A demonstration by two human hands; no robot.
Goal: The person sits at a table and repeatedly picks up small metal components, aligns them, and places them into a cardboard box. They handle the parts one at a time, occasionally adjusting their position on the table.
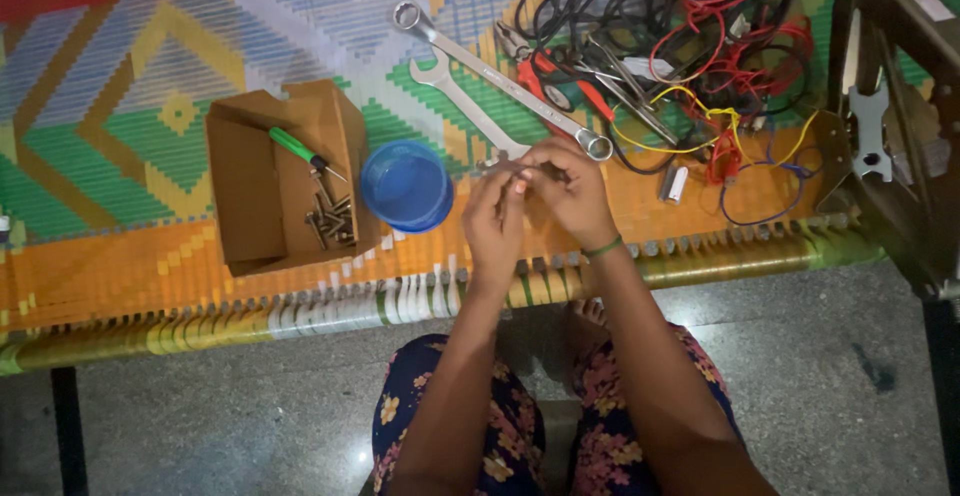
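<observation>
My left hand point(494, 218) and my right hand point(570, 188) meet over the woven mat, fingertips pinched together on a small metal part point(519, 169) that is mostly hidden. Just beyond the fingers lie two long silver spanners point(500, 76), crossed, one ending at a ring head near my right hand. A blue plastic cup point(405, 185) stands just left of my left hand.
An open cardboard box point(250, 171) at the left holds a green-handled screwdriver point(300, 149) and several bolts point(333, 218). Red-handled pliers point(560, 84) and a tangle of black, red and yellow wires point(700, 46) lie at the back right. A dark metal frame point(890, 106) stands at the right edge.
</observation>
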